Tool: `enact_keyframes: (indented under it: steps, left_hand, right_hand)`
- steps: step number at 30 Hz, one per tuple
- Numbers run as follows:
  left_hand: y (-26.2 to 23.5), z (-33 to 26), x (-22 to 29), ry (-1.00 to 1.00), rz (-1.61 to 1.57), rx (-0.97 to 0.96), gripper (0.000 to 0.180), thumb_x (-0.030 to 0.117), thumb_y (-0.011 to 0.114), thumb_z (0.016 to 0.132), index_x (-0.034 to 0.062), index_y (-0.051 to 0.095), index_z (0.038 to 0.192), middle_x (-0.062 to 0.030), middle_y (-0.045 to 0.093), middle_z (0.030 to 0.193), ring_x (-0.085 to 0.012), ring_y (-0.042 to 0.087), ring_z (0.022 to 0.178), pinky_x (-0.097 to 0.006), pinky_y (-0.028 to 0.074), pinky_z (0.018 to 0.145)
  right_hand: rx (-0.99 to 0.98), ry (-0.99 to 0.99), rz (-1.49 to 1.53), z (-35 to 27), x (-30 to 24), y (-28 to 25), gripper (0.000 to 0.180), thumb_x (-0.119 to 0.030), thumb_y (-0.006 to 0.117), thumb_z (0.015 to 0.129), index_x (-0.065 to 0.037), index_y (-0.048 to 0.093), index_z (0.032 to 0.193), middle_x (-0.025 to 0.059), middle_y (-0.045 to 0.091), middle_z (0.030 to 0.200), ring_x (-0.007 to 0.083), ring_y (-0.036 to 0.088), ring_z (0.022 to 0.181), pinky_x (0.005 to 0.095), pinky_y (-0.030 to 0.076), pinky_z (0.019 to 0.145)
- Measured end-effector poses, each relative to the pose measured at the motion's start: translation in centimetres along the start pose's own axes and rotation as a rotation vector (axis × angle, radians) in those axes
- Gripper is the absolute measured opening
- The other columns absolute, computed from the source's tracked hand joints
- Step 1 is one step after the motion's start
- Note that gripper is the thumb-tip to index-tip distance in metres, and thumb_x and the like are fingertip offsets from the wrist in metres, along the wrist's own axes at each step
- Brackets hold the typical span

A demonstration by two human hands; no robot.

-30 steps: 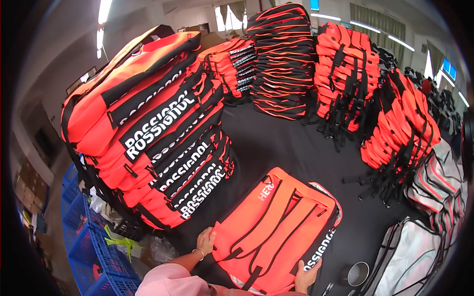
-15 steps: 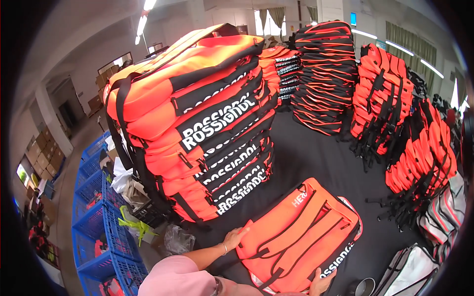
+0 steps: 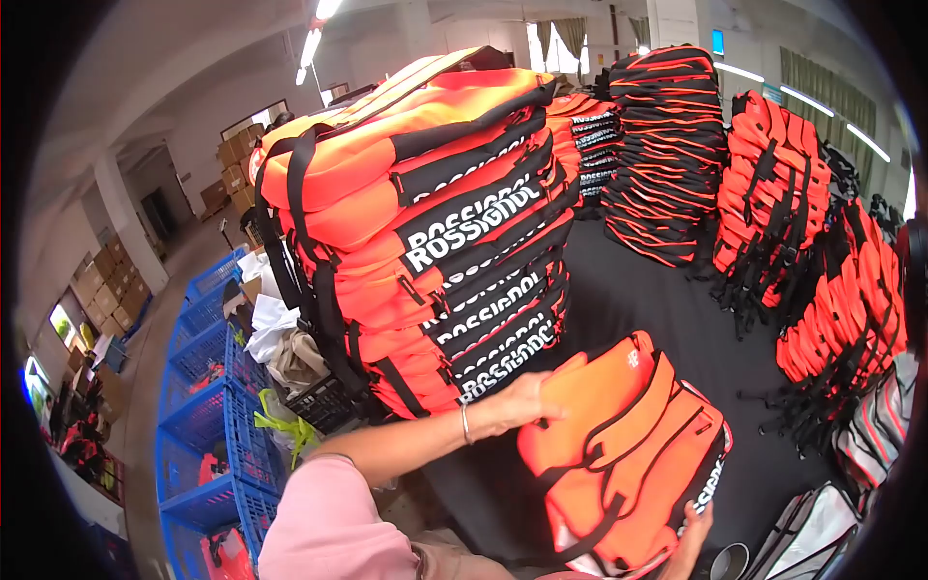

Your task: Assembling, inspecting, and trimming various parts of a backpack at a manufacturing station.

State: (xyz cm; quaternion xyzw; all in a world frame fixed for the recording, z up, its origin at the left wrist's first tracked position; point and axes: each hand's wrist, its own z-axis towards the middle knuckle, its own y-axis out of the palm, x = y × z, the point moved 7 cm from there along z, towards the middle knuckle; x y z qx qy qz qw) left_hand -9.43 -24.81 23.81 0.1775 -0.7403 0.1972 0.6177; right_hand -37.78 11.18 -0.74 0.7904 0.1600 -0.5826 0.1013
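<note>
An orange-red backpack [image 3: 667,425] with black-edged shoulder straps and a black side panel with white lettering is held between my two hands above the black table [image 3: 619,280]. My left hand [image 3: 527,401] grips its left edge, thumb over the orange cloth and the other fingers partly hidden. My right hand [image 3: 693,535] is closed on the lower right edge beside the black panel. The straps face up and one hangs loose toward me. Just left of the backpack rises a tall stack of matching orange and black bags [image 3: 416,242].
More stacks stand beyond: dark bags with orange edges [image 3: 667,155] and orange bags with dangling black straps [image 3: 773,193]. Blue plastic crates [image 3: 208,425] line the left. Grey-white bags [image 3: 807,532] and a round metal cup [image 3: 730,561] lie at the lower right.
The backpack has been lifted and tilted, its cloth now bunched. My left arm has reached farther forward and right with its edge. The whole view has shifted slightly.
</note>
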Motion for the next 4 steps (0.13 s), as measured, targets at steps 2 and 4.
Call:
enact_keyframes:
  steps: [2, 4]
  left_hand:
    - [1.6, -0.1, 6.0, 0.04, -0.058, -0.082, 0.051, 0.016, 0.074, 0.082, 0.0021, 0.055, 0.127, -0.0013, 0.063, 0.098, -0.0081, 0.059, 0.084, -0.025, 0.05, 0.068]
    - [2.8, -0.3, 11.4, 0.092, 0.051, -0.125, 0.041, 0.012, 0.071, 0.081, -0.002, 0.059, 0.118, -0.0038, 0.065, 0.095, -0.0086, 0.059, 0.083, -0.026, 0.049, 0.072]
  right_hand:
    - [-0.194, -0.033, 0.059, 0.9, -2.6, -0.9, 0.057, -0.019, 0.067, 0.088, -0.013, 0.045, 0.14, 0.0008, 0.06, 0.092, 0.013, 0.056, 0.068, 0.0259, 0.046, 0.052]
    - [-0.282, -0.065, 0.095, 0.5, -4.6, -1.2, 0.061, -0.021, 0.068, 0.086, -0.013, 0.044, 0.141, 0.0038, 0.065, 0.099, 0.0176, 0.066, 0.076, 0.0276, 0.055, 0.058]
